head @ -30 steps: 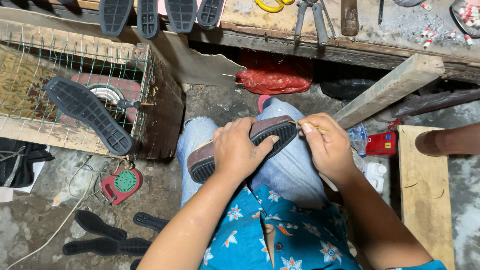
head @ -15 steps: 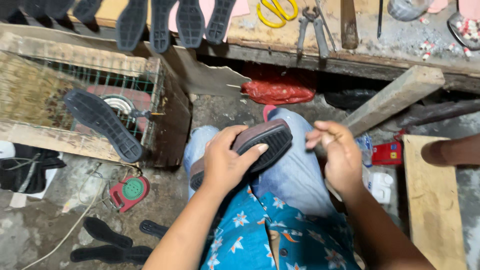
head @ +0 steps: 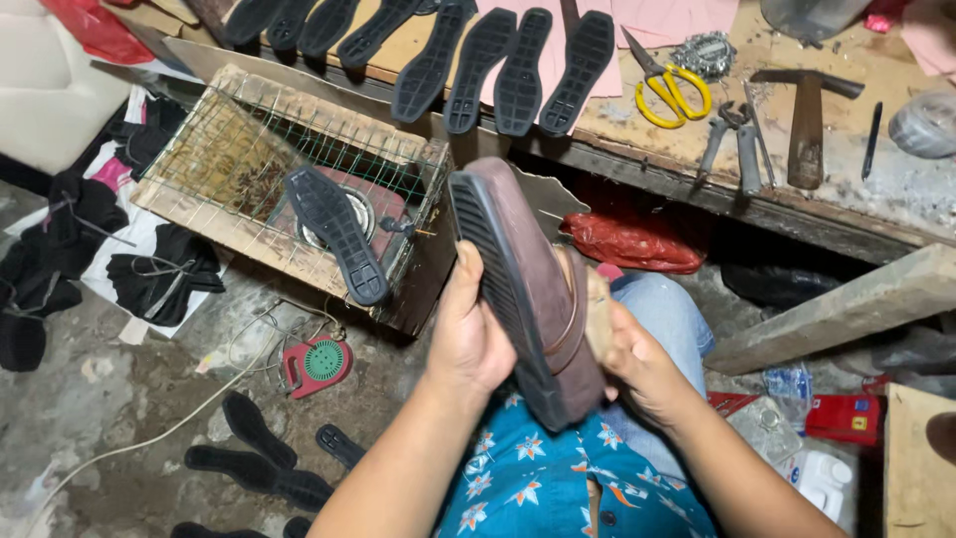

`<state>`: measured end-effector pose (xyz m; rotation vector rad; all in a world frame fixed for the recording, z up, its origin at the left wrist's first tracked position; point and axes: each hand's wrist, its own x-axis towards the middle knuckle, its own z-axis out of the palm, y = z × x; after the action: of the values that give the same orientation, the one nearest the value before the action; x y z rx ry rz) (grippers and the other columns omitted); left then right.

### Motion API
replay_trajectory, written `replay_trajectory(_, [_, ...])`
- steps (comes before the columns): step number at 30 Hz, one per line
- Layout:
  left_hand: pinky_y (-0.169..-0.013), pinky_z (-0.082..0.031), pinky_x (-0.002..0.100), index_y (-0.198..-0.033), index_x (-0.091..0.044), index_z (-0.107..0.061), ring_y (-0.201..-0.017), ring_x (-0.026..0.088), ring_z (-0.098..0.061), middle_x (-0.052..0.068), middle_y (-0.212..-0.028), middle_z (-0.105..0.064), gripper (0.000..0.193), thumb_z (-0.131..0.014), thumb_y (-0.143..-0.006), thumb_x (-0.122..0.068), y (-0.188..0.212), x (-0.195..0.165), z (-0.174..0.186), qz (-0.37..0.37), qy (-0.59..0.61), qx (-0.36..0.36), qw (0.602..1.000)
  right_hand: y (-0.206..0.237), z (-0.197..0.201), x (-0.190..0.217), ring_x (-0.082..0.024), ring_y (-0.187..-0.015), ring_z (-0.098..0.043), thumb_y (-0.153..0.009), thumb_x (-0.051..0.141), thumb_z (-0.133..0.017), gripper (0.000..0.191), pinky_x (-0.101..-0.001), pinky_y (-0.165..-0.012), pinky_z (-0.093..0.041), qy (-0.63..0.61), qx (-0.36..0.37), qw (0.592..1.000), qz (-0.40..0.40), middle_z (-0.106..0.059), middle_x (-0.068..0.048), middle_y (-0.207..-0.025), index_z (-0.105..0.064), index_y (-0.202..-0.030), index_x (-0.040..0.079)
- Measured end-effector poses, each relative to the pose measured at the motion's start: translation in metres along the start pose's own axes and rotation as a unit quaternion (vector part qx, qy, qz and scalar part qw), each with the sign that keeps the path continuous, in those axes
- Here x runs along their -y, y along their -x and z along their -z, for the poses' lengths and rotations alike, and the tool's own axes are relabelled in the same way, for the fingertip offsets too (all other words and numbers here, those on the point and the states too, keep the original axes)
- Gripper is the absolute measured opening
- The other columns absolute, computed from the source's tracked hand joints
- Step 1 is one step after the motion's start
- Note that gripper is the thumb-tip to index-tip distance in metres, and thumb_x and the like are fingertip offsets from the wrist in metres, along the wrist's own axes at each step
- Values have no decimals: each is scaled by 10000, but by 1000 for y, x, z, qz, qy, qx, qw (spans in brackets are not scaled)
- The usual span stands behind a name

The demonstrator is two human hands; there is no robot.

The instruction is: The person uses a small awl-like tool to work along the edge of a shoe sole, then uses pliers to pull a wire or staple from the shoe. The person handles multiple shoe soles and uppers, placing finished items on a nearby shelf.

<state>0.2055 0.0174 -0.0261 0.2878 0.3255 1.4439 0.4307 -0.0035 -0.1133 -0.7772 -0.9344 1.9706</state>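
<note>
The brown leather shoe with ribbed black sole is gripped between left hand and right hand; sole already attached, edges apparently being pressed.

A brown shoe is showing a black ribbed sole. Yellow-handled scissors are lying by black soles on pink sheets. A blue shirt is displaying white-and-orange flowers. A red bag is glowing beneath; the round red device is seemingly showing a green face.
</note>
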Motion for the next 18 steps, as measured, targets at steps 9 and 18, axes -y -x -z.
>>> replay_trajectory(9, [-1095,-453,472,-1384,-34,-543,-1226,295,-605,135,-1321,-641,680,-430,-1026,-601,0,-13,-15,66,111,-22,991,-3,-67,45,-229,-1396,-461,-960,466,-647,900,-402,-1161,-349,-104,38,992,67,-416,-123,-1592,-226,-1645,62])
replay_trajectory(18, [-1121,-440,437,-1453,-36,-410,-1260,245,-574,112,-1364,-584,688,-692,-927,-379,17,-23,-21,-86,-252,-25,964,-17,-97,42,-195,-1388,-520,-958,447,-543,720,-363,-1160,-404,-66,-44,992,100,-494,-76,-1553,-378,-1558,85])
